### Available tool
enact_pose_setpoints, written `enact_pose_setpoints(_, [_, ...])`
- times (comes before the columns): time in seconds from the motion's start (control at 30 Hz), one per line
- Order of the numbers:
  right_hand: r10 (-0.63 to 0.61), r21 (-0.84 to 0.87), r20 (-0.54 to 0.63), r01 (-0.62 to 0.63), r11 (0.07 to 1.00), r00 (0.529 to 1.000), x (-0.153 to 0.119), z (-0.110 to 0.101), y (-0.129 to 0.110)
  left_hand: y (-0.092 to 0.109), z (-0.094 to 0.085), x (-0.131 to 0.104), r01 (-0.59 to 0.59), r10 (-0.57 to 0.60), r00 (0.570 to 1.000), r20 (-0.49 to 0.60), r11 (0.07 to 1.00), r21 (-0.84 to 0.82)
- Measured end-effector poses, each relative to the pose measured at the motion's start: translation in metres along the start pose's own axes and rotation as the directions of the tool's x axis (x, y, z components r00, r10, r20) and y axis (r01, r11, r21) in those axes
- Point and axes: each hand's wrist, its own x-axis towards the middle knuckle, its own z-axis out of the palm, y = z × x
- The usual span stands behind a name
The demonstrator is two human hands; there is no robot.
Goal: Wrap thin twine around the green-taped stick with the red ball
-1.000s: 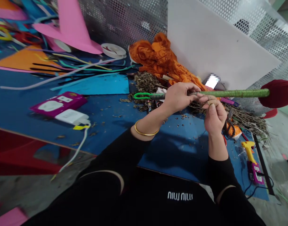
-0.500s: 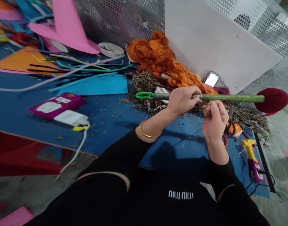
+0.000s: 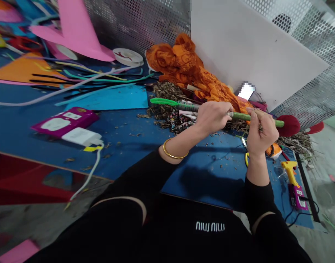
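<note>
Over a blue table (image 3: 123, 136), my left hand (image 3: 213, 116) wraps the middle of a green stick (image 3: 240, 116), while my right hand (image 3: 262, 132), curled narrow, grips it toward three o'clock, fingertips partly hidden. The stick's green loop (image 3: 164, 102) points just past nine, its red head (image 3: 290, 126) just past three. A slack left grip could let the stick roll, I judge; a hard right-hand slide could jar the head. Dropping my right wrist toward six risks catching the scissors (image 3: 247, 159) lying just beside it in view.
</note>
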Motion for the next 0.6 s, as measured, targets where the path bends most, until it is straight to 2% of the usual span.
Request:
enact_pose_setpoints(0.07, [0.030, -0.015, -0.001, -0.030, 0.999, 1.000, 0.000, 0.000, 0.005, 0.001, 0.002, 0.000, -0.005, 0.005, 1.000, 0.023, 1.000, 0.002])
enact_pose_setpoints(0.2, [0.139, 0.171, 0.008, -0.138, 0.976, 0.990, 0.001, 0.006, 0.013, 0.002, 0.004, -0.001, -0.020, 0.021, 0.999, 0.040, 1.000, -0.008])
enact_pose_setpoints(0.37, [0.152, 0.292, 0.025, -0.152, 0.944, 0.988, 0.004, 0.015, 0.027, 0.002, 0.007, -0.004, -0.106, 0.107, 0.994, 0.024, 0.994, -0.034])
enact_pose_setpoints(0.6, [0.137, 0.162, 0.127, -0.157, 0.974, 0.982, 0.002, 0.016, 0.039, 0.000, 0.013, -0.006, -0.218, 0.218, 0.975, -0.039, 0.976, 0.001])
